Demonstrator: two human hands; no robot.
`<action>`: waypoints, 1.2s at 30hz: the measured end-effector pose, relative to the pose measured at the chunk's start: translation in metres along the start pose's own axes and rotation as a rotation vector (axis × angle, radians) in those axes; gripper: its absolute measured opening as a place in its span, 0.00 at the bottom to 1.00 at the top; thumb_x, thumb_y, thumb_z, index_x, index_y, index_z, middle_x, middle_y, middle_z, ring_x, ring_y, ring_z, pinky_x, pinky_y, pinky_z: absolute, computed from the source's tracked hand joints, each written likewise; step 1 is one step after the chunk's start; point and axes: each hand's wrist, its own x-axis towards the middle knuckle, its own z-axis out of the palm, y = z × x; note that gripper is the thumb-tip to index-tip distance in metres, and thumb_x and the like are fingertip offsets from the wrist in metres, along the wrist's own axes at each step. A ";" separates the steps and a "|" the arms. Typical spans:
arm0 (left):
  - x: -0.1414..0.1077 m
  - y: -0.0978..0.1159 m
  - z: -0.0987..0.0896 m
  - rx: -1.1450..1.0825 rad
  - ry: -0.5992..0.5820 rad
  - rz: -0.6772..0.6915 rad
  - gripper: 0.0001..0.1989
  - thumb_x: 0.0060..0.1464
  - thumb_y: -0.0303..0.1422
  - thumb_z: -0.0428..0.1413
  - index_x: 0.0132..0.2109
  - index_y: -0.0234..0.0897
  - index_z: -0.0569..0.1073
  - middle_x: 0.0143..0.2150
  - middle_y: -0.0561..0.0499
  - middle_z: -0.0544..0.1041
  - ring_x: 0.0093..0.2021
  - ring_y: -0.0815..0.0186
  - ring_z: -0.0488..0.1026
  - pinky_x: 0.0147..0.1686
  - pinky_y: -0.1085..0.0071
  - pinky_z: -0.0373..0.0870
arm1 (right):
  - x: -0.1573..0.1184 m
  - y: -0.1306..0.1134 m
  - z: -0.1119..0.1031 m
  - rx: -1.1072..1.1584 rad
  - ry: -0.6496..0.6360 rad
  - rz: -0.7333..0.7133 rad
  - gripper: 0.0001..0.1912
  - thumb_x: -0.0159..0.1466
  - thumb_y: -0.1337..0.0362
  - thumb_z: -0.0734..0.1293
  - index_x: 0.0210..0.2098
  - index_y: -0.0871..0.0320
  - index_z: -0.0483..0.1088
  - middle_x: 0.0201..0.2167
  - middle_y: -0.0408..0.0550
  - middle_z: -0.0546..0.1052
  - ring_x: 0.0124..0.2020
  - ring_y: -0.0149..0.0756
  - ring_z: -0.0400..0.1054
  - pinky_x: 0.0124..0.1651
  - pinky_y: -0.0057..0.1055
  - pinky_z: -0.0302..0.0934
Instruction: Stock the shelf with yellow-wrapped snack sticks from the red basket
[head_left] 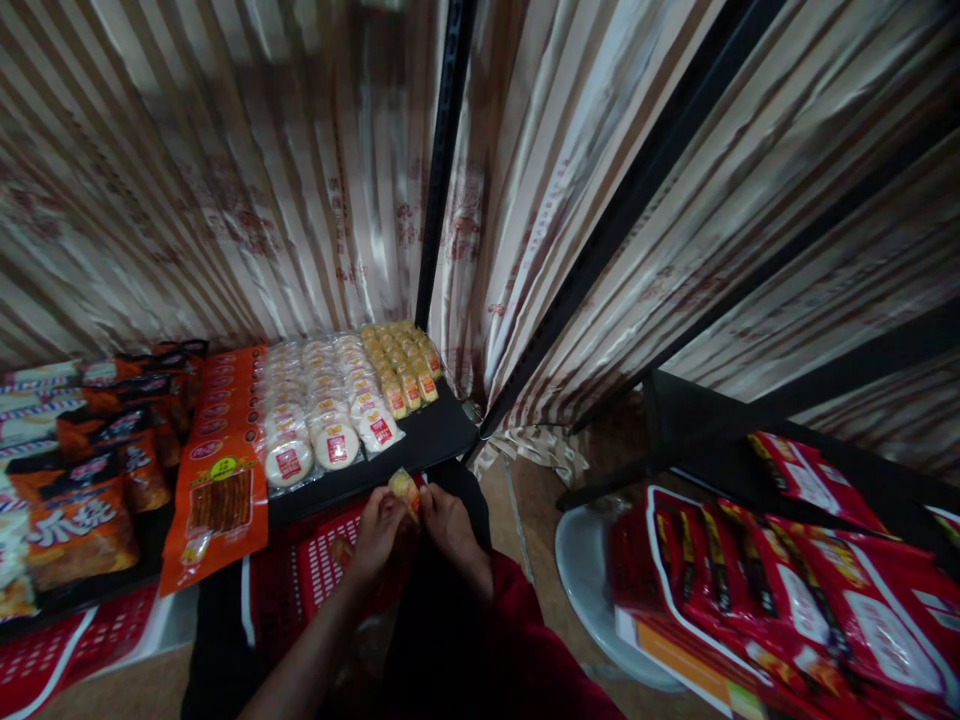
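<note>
A small yellow wrapped snack (406, 488) sits between my two hands, just in front of the shelf edge. My left hand (381, 528) pinches it from the left. From the right, the closed fingers of my right hand (450, 525) grip its other side. Beyond them, rows of similar yellow wrapped snacks (405, 365) stand in the corner of the black shelf (444, 425). Beside these are rows of white round wrapped crackers (336, 442). Below my hands is a red basket (296, 570), its contents mostly hidden by my arms.
Left on the shelf are a long orange snack sheet (221, 450) and several orange-black bags (82, 525). At right, a white-rimmed basket (654, 530) holds red packets (795, 590), near a pale stool (581, 580). Black uprights (442, 160) and striped curtains (300, 180) stand behind.
</note>
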 end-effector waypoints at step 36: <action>0.069 0.031 0.052 0.169 -0.001 0.218 0.07 0.42 0.31 0.60 0.33 0.37 0.73 0.31 0.52 0.75 0.29 0.68 0.70 0.33 0.74 0.64 | 0.040 0.012 -0.021 0.322 0.373 -0.147 0.20 0.61 0.64 0.63 0.52 0.61 0.65 0.41 0.54 0.74 0.39 0.37 0.68 0.38 0.31 0.68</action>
